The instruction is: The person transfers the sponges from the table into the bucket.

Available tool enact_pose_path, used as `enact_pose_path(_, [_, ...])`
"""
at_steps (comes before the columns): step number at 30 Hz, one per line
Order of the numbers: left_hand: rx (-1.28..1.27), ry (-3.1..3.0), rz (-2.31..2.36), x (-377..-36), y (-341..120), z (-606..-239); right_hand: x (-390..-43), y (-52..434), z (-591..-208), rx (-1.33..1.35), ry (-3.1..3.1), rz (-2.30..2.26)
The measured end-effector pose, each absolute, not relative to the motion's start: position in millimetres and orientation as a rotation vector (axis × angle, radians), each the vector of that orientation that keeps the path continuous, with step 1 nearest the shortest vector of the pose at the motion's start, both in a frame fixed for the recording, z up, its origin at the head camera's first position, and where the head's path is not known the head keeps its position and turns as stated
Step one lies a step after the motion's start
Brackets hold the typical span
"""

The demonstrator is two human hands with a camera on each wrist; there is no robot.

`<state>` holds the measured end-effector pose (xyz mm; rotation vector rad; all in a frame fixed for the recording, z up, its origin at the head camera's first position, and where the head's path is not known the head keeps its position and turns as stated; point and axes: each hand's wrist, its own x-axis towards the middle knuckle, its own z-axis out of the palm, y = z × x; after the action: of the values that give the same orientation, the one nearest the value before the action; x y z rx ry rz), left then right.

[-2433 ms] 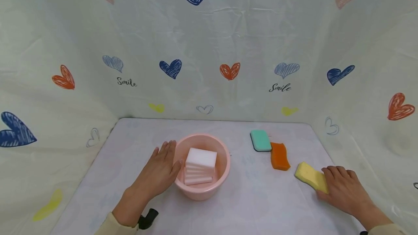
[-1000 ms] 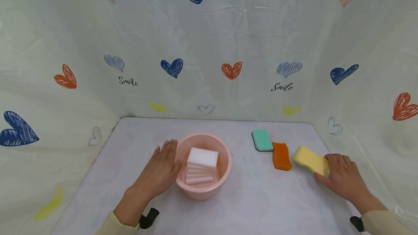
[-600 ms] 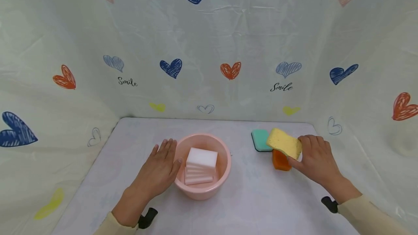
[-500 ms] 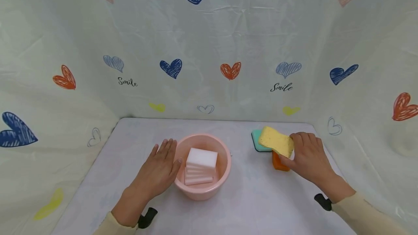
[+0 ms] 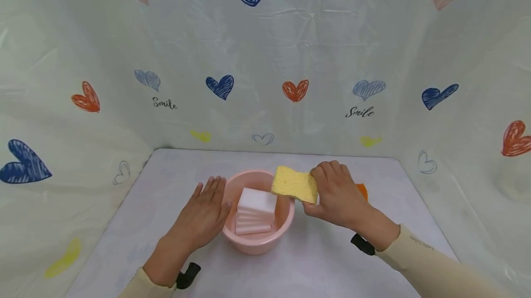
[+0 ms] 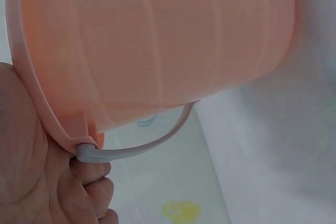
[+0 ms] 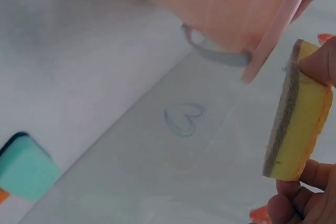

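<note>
My right hand [image 5: 336, 194] pinches a yellow sponge [image 5: 294, 184] between thumb and fingers, held above the right rim of a pink bucket [image 5: 258, 244]. In the right wrist view the sponge [image 7: 302, 119] shows a grey scouring layer on one face. White foam blocks [image 5: 257, 203] lie stacked inside the bucket. With its fingers straight, my left hand [image 5: 203, 213] rests against the bucket's left rim. The left wrist view shows the bucket's wall [image 6: 178, 35] and grey handle [image 6: 136, 150], with the palm at the rim.
An orange sponge [image 5: 362, 191] lies on the white table [image 5: 186, 164], mostly hidden behind my right hand. The teal sponge [image 7: 29, 166] beside it shows only in the right wrist view. A heart-print curtain [image 5: 323, 118] surrounds the table's back and sides.
My right hand has lifted the yellow sponge from the table's right side and carried it left, past the teal and orange sponges, to the bucket's rim. My left hand has stayed in place.
</note>
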<state>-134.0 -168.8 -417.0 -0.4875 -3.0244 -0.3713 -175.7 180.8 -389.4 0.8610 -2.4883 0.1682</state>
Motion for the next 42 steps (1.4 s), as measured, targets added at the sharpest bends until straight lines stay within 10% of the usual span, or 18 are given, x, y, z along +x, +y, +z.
enact_pose_path(42, [-0.44,-3.018,-0.369,-134,-169,-418,-166,108,-397,1.19,-2.812,0.151])
